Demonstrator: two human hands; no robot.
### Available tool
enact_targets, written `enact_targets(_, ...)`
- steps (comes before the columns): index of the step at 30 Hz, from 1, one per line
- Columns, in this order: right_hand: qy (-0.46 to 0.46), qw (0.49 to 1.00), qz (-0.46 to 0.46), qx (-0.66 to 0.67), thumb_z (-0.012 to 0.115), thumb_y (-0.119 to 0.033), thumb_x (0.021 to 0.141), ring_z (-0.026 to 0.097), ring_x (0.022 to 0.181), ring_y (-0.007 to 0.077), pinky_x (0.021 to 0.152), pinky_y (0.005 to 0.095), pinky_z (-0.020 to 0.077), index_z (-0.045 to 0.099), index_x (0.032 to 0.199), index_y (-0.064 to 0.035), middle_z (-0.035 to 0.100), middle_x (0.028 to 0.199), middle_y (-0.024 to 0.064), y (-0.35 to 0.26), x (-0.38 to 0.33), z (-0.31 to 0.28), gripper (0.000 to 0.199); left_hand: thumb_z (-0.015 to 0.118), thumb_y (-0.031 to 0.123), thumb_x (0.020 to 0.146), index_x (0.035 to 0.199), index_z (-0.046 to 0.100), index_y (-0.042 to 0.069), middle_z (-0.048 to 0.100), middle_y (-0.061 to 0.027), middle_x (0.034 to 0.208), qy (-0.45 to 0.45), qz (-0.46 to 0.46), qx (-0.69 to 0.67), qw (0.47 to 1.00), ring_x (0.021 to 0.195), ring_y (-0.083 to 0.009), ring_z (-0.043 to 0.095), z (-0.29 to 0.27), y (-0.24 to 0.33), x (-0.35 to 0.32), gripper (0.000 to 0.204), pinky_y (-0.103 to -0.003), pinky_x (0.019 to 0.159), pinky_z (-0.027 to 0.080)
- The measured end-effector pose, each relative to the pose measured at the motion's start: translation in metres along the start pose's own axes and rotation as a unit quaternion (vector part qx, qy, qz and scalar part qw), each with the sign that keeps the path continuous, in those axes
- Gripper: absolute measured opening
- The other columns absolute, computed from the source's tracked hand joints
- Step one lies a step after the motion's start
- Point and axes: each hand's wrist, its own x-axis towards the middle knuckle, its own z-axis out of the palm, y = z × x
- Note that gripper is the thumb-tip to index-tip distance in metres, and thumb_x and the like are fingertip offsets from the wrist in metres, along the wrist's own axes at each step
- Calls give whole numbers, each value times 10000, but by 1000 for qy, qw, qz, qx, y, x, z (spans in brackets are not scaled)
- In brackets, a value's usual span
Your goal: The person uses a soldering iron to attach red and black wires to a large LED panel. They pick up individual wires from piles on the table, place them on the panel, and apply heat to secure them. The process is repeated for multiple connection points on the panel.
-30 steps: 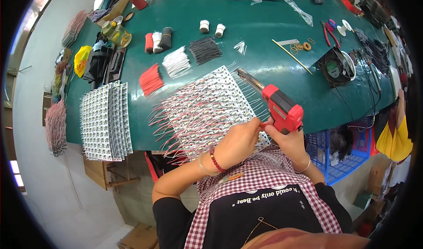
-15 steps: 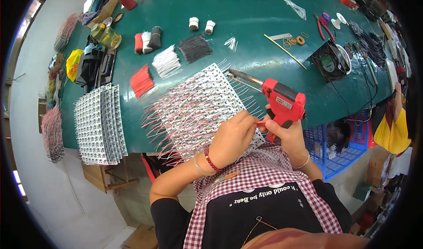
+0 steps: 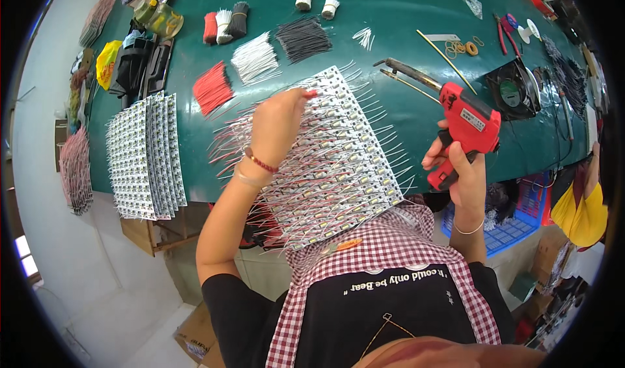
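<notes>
My right hand (image 3: 465, 172) is wrapped round the handle of a red soldering gun (image 3: 470, 117), whose long metal tip points left, apart from the circuit board panel. My left hand (image 3: 278, 124) is over the far left part of the white circuit board panel (image 3: 338, 166), fingers pinched on short red wires (image 3: 311, 94); only their red ends show. Red and white wires stick out along the panel's left side, white ones along its right. The panel's near edge lies by my checked apron (image 3: 371, 244).
Beyond the panel lie piles of red wires (image 3: 213, 89), white wires (image 3: 254, 58) and black wires (image 3: 303, 40). Stacked circuit panels (image 3: 140, 156) stand at the left. A small black fan (image 3: 511, 91), pliers (image 3: 506, 36) and a stick (image 3: 447, 60) are at the right.
My hands have parted: the left moved left and away over the panel with the red wires. The right swung right with the soldering gun, its tip now off the panel.
</notes>
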Motion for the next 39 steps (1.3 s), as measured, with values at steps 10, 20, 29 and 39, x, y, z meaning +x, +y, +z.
enact_targets(10, -14, 993, 89, -81, 590, -230, 940, 552, 447, 128, 432, 237, 455, 525, 1183, 55, 573, 608, 72, 22, 44, 32, 380, 630, 30, 740, 932, 639, 30, 462, -85, 781, 11, 234, 94, 968, 755, -241, 523, 25, -37, 33, 192, -341, 638, 465)
enact_targets(20, -9, 975, 126, -182, 581, -128, 915, 487, 409, 75, 388, 209, 365, 552, 1100, 48, 532, 558, 17, 32, 44, 43, 257, 640, 38, 747, 916, 639, 31, 466, -73, 791, -7, 263, 58, 963, 761, -222, 514, 25, -47, 43, 169, -328, 672, 473)
enact_targets(29, -6, 973, 133, -186, 611, -107, 900, 491, 413, 68, 382, 205, 346, 576, 1026, 16, 541, 563, 5, 34, 40, 51, 179, 625, 1, 739, 923, 637, 33, 468, -71, 804, -12, 265, 55, 962, 771, -221, 514, 25, -50, 42, 187, -336, 675, 465)
enact_targets(39, 35, 981, 132, -134, 694, -125, 862, 526, 442, 67, 402, 211, 410, 594, 926, -8, 568, 591, 6, 29, 33, 51, 167, 629, 20, 736, 902, 630, 37, 464, -71, 797, -11, 270, 51, 961, 774, -220, 516, 23, -48, 43, 167, -340, 682, 462)
